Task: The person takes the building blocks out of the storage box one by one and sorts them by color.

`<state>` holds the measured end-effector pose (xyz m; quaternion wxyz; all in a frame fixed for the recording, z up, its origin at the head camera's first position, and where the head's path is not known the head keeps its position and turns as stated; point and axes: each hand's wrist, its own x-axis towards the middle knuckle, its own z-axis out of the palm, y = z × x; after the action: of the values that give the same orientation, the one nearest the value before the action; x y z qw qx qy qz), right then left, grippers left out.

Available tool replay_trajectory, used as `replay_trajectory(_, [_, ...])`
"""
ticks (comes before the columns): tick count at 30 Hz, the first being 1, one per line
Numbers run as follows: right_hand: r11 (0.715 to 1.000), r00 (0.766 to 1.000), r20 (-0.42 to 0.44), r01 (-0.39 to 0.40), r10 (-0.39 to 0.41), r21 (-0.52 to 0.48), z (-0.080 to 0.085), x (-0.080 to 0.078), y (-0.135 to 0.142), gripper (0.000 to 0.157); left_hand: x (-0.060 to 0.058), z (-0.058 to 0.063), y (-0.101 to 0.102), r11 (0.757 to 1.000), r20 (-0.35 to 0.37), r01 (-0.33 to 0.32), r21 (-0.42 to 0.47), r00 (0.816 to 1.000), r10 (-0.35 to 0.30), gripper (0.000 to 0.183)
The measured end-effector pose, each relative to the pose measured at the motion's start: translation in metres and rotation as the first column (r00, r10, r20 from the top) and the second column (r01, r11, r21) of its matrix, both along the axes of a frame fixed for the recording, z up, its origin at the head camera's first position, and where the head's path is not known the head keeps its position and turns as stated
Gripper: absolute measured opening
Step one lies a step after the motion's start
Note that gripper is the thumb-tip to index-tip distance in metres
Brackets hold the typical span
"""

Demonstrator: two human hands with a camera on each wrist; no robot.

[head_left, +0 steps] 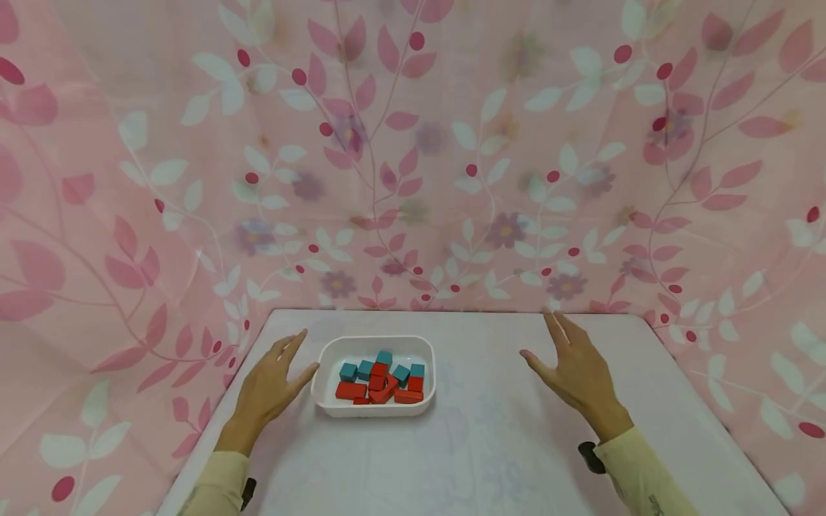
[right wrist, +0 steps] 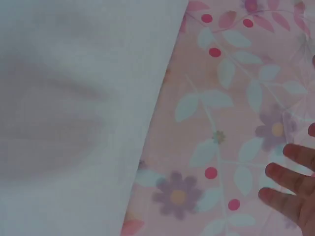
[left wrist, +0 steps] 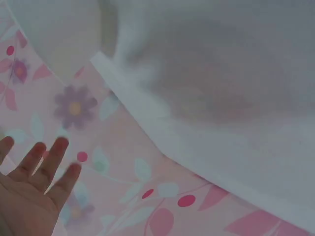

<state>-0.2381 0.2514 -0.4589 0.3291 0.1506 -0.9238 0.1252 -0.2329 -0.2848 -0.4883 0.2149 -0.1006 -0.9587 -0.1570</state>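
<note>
A white rectangular dish [head_left: 374, 412] with rounded corners stands on the table, left of the middle in the head view. Inside it lie several teal cubes [head_left: 348, 372] and several red blocks [head_left: 351, 390], some stacked on one another. My left hand [head_left: 267, 383] is at the dish's left side, fingers extended and thumb tip close by the rim. Well to the right of the dish, my right hand [head_left: 574, 369] is held over the table with fingers straight and thumb spread. Neither hand holds anything. Both wrist views show spread fingers against the floral cloth.
The table [head_left: 490, 444] has a white cover, its edges visible at the back and both sides. Pink floral cloth [head_left: 413, 179] hangs behind the table and along its sides. Dark wrist straps [head_left: 591, 457] show at the sleeves.
</note>
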Motion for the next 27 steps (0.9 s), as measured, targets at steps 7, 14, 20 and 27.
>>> replay_trajectory(7, [0.96, 0.957, -0.109, -0.276, 0.27, -0.039, -0.016, -0.005, -0.044, 0.056, -0.003, -0.014, 0.0, 0.927, 0.207, 0.002, 0.375, 0.975, -0.086, 0.053])
replay_trajectory(14, [0.934, 0.936, 0.028, -0.349, 0.352, -0.08, -0.031, -0.008, -0.094, 0.058, -0.011, -0.038, 0.006, 0.719, 0.394, -0.119, 0.684, 0.89, -0.228, 0.052])
replay_trajectory(20, [0.933, 0.928, 0.115, -0.343, 0.355, -0.112, -0.04, -0.008, -0.114, 0.055, -0.009, -0.049, 0.007, 0.63, 0.423, -0.158, 0.76, 0.857, -0.295, 0.052])
replay_trajectory(27, [0.936, 0.928, 0.14, -0.332, 0.347, -0.117, -0.048, -0.012, -0.116, 0.053, -0.009, -0.051, 0.006, 0.549, 0.44, -0.195, 0.813, 0.824, -0.358, 0.05])
